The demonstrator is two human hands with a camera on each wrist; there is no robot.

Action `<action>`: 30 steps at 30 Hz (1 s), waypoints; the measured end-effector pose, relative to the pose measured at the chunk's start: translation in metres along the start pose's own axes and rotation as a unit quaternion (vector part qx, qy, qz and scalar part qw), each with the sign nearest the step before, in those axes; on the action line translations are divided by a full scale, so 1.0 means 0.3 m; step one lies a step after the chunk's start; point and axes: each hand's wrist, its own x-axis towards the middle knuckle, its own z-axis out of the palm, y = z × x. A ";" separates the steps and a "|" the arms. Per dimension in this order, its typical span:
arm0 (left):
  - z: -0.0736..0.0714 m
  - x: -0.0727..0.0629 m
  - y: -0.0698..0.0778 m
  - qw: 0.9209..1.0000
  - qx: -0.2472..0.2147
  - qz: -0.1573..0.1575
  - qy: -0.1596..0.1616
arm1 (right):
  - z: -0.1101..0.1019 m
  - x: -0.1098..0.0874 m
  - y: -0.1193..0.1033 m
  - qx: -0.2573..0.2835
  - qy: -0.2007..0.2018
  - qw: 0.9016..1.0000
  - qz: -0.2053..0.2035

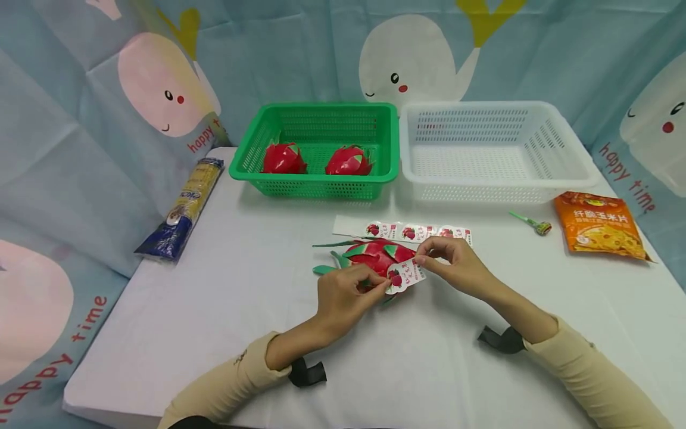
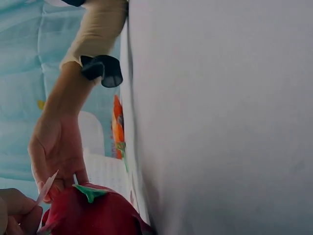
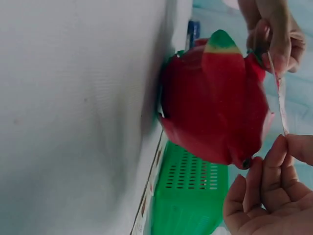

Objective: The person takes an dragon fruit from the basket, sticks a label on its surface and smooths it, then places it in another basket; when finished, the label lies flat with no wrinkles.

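Observation:
A red dragon fruit with green-tipped scales [image 1: 370, 255] lies on the white table between the two hands. Just over its near side is a white sticker label [image 1: 407, 275] printed with a dragon fruit picture. The left hand [image 1: 345, 296] pinches the label's left end between thumb and forefinger. At the label's upper right corner, the right hand [image 1: 455, 262] pinches the other end. In the right wrist view the label [image 3: 279, 103] looks thin, edge-on, beside the fruit [image 3: 215, 103]; whether it touches the skin I cannot tell.
Behind the fruit lies a strip of labels [image 1: 351, 226]. A green basket [image 1: 316, 189] holds two dragon fruits [image 1: 348, 161]; a white basket [image 1: 482, 192] stands beside it. A pasta packet [image 1: 182, 208] lies left; a lollipop [image 1: 541, 227] and orange snack bag [image 1: 600, 225] lie right.

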 end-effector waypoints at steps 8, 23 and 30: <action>0.005 0.012 0.011 0.992 0.112 0.054 0.006 | 0.015 0.007 0.015 -0.009 0.038 0.999 -0.007; 0.020 0.042 -0.008 0.972 0.187 0.142 0.023 | 0.056 0.006 0.023 -0.036 0.081 0.996 -0.025; 0.023 0.021 -0.062 0.972 0.142 0.188 -0.003 | 0.056 0.006 0.038 -0.060 0.083 0.995 -0.006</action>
